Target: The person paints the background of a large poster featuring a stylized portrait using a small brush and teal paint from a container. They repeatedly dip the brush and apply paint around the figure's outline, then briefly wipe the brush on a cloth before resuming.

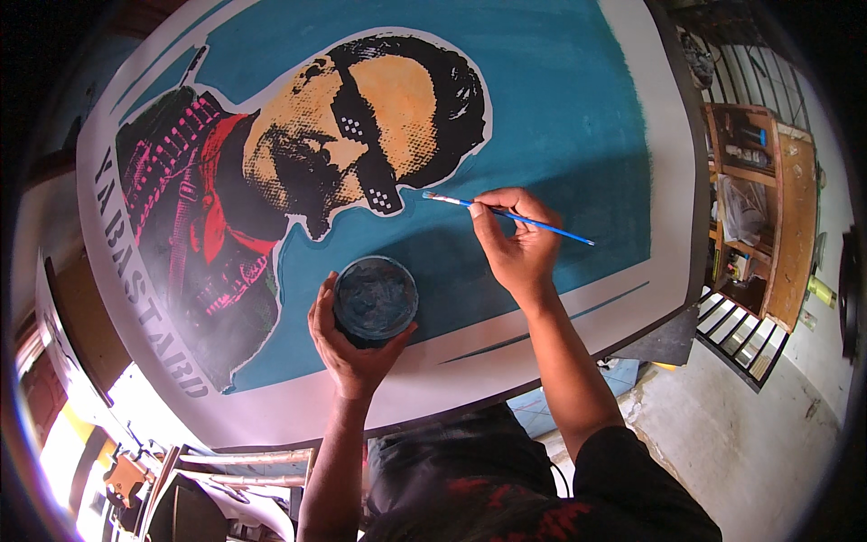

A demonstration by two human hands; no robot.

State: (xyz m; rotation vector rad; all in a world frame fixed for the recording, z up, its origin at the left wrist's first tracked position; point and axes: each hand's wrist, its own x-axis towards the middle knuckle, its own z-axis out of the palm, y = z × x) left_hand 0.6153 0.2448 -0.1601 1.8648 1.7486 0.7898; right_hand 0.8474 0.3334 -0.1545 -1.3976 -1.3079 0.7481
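A large painted canvas (578,108) fills the view, with a teal background and a stencil-style portrait in black, orange and pink. My right hand (513,242) grips a thin blue-handled paintbrush (506,214), its bristle tip touching the teal area just right of the portrait's white outline. My left hand (350,348) holds a small round paint cup (375,298) of dark teal paint from below, over the lower part of the canvas.
The canvas has a wide white border (668,181) with black lettering along its left side. A wooden shelf unit (768,217) with small items stands at the right. Wooden easel parts (244,461) and clutter lie at the lower left, above a concrete floor (741,434).
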